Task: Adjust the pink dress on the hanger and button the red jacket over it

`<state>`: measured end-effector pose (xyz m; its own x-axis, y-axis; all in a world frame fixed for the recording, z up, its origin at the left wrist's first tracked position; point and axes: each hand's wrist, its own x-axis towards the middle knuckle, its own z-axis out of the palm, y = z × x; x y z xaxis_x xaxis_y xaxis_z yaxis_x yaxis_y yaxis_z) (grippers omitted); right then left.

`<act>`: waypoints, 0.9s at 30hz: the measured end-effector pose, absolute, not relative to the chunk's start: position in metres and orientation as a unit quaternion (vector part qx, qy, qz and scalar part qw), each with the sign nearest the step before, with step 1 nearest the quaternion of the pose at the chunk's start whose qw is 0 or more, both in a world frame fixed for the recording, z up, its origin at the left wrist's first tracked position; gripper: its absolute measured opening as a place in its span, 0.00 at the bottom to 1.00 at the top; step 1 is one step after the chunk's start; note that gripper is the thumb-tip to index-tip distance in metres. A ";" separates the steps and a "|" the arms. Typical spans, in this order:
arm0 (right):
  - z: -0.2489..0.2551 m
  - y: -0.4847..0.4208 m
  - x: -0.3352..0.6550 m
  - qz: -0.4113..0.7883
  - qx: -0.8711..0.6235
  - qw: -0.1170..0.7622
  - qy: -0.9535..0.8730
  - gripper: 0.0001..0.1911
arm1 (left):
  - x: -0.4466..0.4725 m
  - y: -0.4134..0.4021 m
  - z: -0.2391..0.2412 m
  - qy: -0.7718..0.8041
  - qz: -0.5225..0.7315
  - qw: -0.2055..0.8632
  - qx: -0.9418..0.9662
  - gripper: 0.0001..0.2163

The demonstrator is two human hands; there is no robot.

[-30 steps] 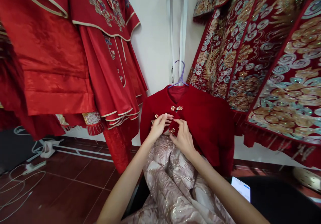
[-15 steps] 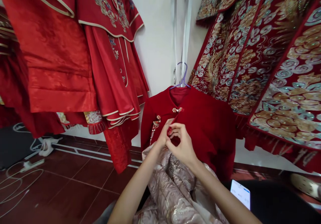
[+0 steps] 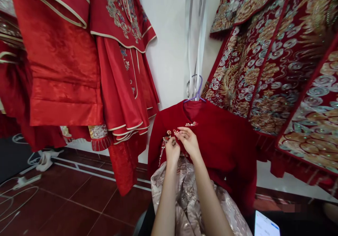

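A dark red velvet jacket [image 3: 221,141] hangs in front of me on a purple hanger [image 3: 196,95]. My right hand [image 3: 189,141] is closed in a pinch at the jacket's front, with a small red-and-gold beaded piece [image 3: 175,131] at its fingertips. Just left of it, my left hand [image 3: 172,150] has its fingers curled against the front; what they hold is hidden. A beaded brooch with a dangling strand [image 3: 166,139] sits beside my left hand. Above my right hand is a beaded clasp [image 3: 191,124]. Shiny pale pink brocade fabric [image 3: 182,190] lies beneath my forearms.
Red garments with pale trim [image 3: 121,88] hang at the left, and a heavily embroidered red-and-gold garment [image 3: 264,74] at the right. A phone [image 3: 266,224] lies at the lower right. Pale shoes [image 3: 47,161], a power strip [image 3: 27,180] and cables are on the tiled floor.
My hands have moved up the jacket front, toward the brooch. The right hand's ring-like pinch has become flatter, and the beaded piece now shows at its fingertips. The view has shifted slightly.
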<state>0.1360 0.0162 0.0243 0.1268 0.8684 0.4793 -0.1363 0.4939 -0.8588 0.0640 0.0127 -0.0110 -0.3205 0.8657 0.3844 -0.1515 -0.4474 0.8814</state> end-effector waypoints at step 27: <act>-0.003 -0.005 0.128 0.194 -0.409 0.650 -0.610 0.12 | 0.027 0.016 -0.026 0.334 0.740 0.358 0.463 0.15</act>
<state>0.1285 -0.0050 -0.0034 0.1807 0.7520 0.6339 0.2467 0.5892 -0.7694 0.0274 0.0158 -0.0258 -0.3162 0.8376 0.4455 -0.2205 -0.5216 0.8242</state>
